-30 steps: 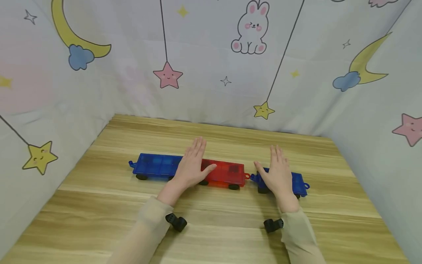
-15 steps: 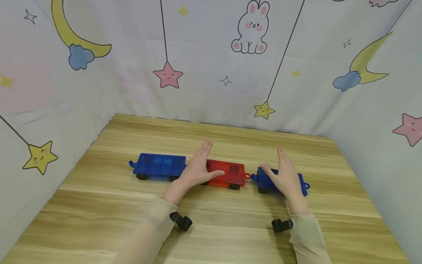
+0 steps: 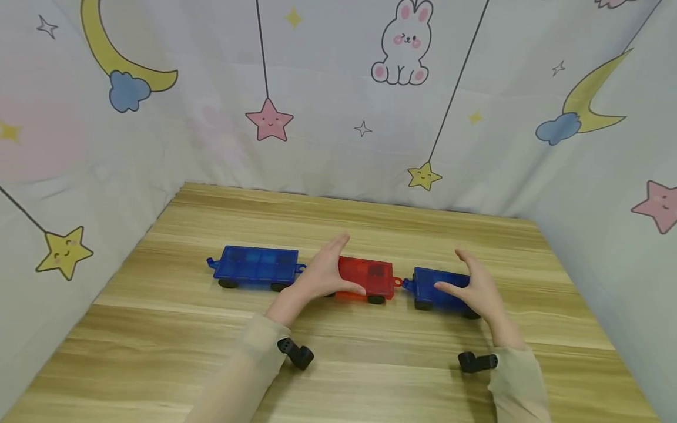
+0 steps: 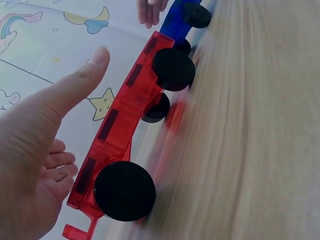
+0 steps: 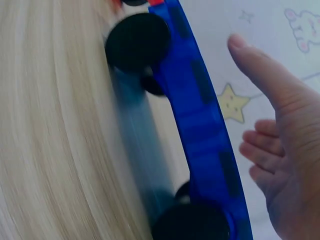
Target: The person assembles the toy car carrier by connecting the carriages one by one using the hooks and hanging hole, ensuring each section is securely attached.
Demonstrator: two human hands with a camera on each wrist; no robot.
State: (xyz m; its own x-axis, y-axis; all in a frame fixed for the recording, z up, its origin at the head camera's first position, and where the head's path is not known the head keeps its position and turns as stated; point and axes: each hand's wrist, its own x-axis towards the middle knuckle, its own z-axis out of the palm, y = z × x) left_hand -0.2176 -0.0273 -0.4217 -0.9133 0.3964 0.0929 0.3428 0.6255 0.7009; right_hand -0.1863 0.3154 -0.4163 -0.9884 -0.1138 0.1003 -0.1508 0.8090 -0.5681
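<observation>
Three see-through toy train cars on black wheels stand in a row in the head view. My left hand hovers over the left part of the red car, thumb apart from the fingers. In the left wrist view, a gap shows between that hand and the red car. My right hand is over the right end of the right blue car, thumb and fingers spread. The right wrist view shows it apart from the blue car. The left blue car is untouched.
The cars stand on a wood-grain table. A white curtain printed with moons, stars and a rabbit encloses the back and sides. A ring on the red car meets the right blue car's hook; I cannot tell whether they are linked.
Both hands have shifted right, the right one farther, uncovering the left end of its blue car. Their fingers have gone from nearly straight to more curved. The cars have not moved.
</observation>
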